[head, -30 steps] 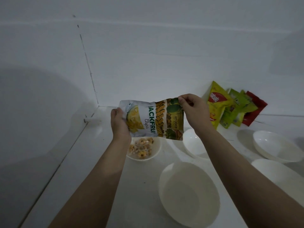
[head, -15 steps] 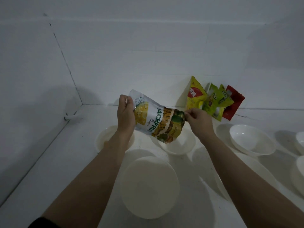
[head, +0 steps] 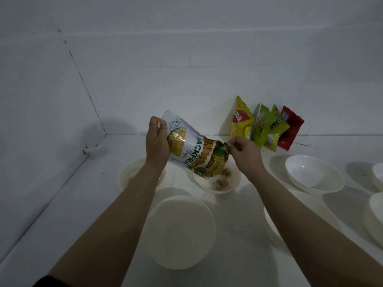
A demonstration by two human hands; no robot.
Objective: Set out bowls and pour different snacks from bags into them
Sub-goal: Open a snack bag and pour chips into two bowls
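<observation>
A white, yellow and green jackfruit chips bag (head: 194,150) is tilted with its mouth down to the right. My left hand (head: 157,141) grips its raised bottom end. My right hand (head: 242,152) pinches the bag's lower open corner. Pale chips lie in the small white bowl (head: 232,186) under the mouth. Another small bowl (head: 126,177) at the left, partly behind my left forearm, holds some snack. A large empty white bowl (head: 180,233) sits nearest me.
Several snack bags lean on the back wall: a yellow bag (head: 241,119), two green bags (head: 267,129) and a red bag (head: 290,129). More empty white bowls (head: 315,175) stand at the right. White walls close the counter (head: 62,214) at left and back.
The bag has tipped further, mouth down over the middle small bowl, and chips have fallen into that bowl. Both hands moved right with it.
</observation>
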